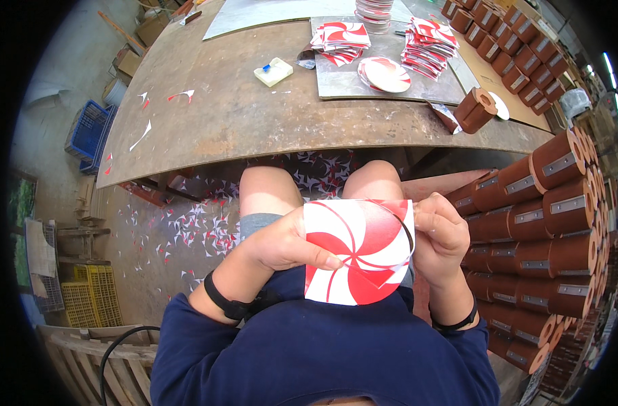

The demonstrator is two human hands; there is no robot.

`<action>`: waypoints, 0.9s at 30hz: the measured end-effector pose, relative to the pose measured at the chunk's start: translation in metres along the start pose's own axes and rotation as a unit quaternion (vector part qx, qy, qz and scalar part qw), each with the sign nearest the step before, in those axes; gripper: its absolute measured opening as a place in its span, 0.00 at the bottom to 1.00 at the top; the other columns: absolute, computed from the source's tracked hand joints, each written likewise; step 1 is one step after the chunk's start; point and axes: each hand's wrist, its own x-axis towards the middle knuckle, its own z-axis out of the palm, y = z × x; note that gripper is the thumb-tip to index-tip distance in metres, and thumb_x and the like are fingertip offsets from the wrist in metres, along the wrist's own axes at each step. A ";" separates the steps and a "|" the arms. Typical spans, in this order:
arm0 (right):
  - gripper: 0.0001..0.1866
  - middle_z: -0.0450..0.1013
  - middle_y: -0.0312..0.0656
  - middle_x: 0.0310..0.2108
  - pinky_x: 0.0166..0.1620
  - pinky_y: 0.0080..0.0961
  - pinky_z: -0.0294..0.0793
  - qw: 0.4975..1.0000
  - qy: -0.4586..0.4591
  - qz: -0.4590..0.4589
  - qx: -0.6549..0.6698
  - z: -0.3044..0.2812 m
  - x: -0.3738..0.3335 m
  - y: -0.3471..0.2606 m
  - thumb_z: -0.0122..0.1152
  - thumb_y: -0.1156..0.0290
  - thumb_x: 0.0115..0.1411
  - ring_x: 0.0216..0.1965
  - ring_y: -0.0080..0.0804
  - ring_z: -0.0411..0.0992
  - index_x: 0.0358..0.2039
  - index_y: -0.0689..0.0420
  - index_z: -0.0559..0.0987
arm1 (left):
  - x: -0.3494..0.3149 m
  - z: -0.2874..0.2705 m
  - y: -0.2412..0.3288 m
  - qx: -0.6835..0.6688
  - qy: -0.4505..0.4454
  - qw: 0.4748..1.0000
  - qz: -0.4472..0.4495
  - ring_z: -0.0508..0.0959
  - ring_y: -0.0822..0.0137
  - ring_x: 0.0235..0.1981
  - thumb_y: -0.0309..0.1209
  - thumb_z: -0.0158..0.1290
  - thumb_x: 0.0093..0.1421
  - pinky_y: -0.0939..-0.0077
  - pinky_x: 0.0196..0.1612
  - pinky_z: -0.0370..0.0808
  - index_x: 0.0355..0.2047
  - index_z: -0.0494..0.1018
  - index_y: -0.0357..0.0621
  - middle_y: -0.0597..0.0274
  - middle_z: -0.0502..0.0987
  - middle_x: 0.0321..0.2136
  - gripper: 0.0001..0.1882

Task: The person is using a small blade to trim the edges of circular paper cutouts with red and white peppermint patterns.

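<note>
A brown worktable [207,135] spans the background, bearing stacked swirl-printed cards [339,40]; white and red paper scraps [207,220] litter the floor below. The red-and-white swirl sheet [380,227] lies between the two hands, above the seated person's lap. The left hand [285,242] grips it from the left, thumb flat on the printed face near the swirl's centre, fingers hidden behind. The right hand [444,230], fingers curled narrowly together, is at the sheet's upper right edge; whether it pinches paper or a tool cannot be told.
</note>
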 end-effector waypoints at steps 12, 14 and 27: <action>0.09 0.67 0.40 0.19 0.25 0.17 0.63 0.998 0.015 0.046 0.030 0.008 0.001 -0.001 0.57 0.86 0.40 0.21 0.29 0.66 0.26 0.63 0.74 | 0.005 -0.009 0.011 0.183 -0.038 0.982 -0.003 0.69 0.75 0.36 0.22 0.56 0.45 0.79 0.41 0.67 0.45 0.62 0.34 0.63 0.71 0.36 0.26; 0.10 0.66 0.38 0.22 0.28 0.15 0.63 0.988 0.081 0.122 0.045 0.008 -0.004 0.008 0.55 0.85 0.44 0.21 0.22 0.63 0.30 0.64 0.72 | 0.005 -0.015 0.022 0.243 -0.033 0.970 -0.008 0.69 0.75 0.37 0.23 0.57 0.45 0.79 0.42 0.67 0.44 0.63 0.35 0.63 0.71 0.36 0.25; 0.05 0.65 0.36 0.34 0.31 0.13 0.64 0.893 -0.187 0.235 0.336 0.000 0.002 0.001 0.56 0.84 0.46 0.32 0.18 0.64 0.25 0.63 0.71 | 0.022 -0.039 0.041 0.218 0.097 0.971 0.030 0.74 0.73 0.31 0.16 0.56 0.41 0.81 0.35 0.72 0.39 0.64 0.35 0.59 0.74 0.30 0.22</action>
